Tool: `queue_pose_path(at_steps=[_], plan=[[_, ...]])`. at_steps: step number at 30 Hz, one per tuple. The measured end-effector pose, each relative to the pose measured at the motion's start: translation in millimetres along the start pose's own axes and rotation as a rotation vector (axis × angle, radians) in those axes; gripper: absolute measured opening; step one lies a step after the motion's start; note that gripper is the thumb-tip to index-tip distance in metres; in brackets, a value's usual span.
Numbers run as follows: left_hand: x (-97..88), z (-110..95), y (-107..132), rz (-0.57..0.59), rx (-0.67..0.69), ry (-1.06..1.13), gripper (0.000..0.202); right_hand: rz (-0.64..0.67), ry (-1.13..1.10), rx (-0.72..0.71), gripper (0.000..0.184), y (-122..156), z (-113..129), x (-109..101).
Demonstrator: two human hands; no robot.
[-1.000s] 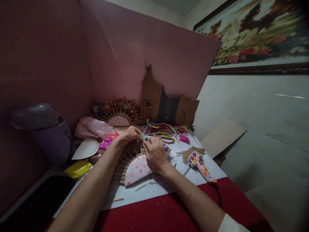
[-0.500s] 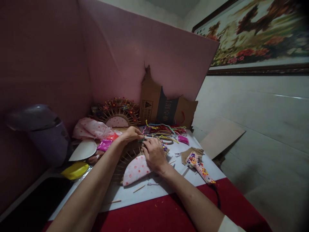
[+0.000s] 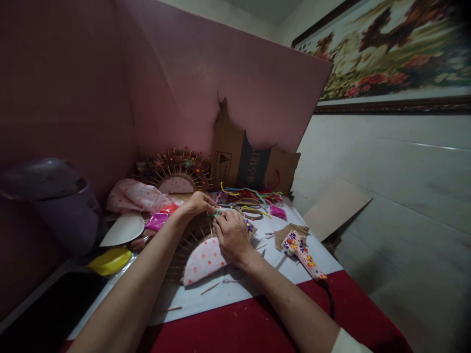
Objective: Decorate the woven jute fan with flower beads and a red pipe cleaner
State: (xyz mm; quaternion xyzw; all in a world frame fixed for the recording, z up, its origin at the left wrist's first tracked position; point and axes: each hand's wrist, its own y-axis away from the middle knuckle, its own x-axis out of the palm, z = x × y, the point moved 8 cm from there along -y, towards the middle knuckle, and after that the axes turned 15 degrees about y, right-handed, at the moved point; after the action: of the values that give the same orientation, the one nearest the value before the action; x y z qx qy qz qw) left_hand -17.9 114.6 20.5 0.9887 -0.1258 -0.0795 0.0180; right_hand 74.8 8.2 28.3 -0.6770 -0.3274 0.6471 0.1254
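Observation:
A half-round fan craft lies before me, with thin sticks spreading from a dotted pink cloth centre. My left hand is closed in a pinch at the fan's far edge. A small green bit shows at its fingertips, too small to name. My right hand lies over the fan's right part, its fingers curled on the rim and hiding much of it. Beside it, a purple flower shows on the rim. At the back stands a similar fan with coloured beads and flowers on its sticks.
Scissors and coloured yarn lie behind my hands. On the right, a flower-patterned glue gun rests on a cardboard scrap. A yellow packet, a white half disc and a lidded purple bin are at left.
The view has shifted slightly, so things sit a little further left. Both hands keep nearly the same place at the fan, with only small finger movement.

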Motion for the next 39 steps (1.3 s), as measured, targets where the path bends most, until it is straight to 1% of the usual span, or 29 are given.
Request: queue_pose_path(at_steps=[4, 9, 20, 23, 26, 29, 31, 34, 39], plan=[[-0.2, 2, -1, -0.012, -0.006, 0.009, 0.028, 0.004, -0.008, 0.003, 0.017, -1, 1, 1], [-1.0, 0, -2, -0.027, 0.008, 0.011, 0.025, 0.013, -0.055, 0.012, 0.016, -1, 0, 2], [-1.0, 0, -2, -0.049, 0.032, 0.016, 0.022, 0.026, -0.012, -0.082, 0.016, -5, 4, 0], [-0.3, -1, -2, -0.041, 0.033, 0.017, 0.023, 0.007, -0.032, -0.032, 0.018, -6, -3, -2], [1.0, -1, -1, -0.023, 0.028, 0.023, 0.024, -0.026, -0.098, 0.083, 0.02, -5, -17, -4], [1.5, 0, -2, -0.014, 0.028, 0.03, 0.023, -0.052, -0.144, 0.166, 0.017, -4, -27, -5], [1.3, 1, -3, -0.013, 0.032, 0.031, 0.022, -0.055, -0.153, 0.179, 0.013, -4, -28, -5], [1.3, 2, -4, -0.005, 0.043, 0.03, 0.023, -0.048, -0.151, 0.158, 0.01, -4, -24, -5], [3.2, 0, -1, 0.024, 0.048, 0.034, 0.025, -0.06, -0.122, 0.138, 0.011, -4, -20, -8]])
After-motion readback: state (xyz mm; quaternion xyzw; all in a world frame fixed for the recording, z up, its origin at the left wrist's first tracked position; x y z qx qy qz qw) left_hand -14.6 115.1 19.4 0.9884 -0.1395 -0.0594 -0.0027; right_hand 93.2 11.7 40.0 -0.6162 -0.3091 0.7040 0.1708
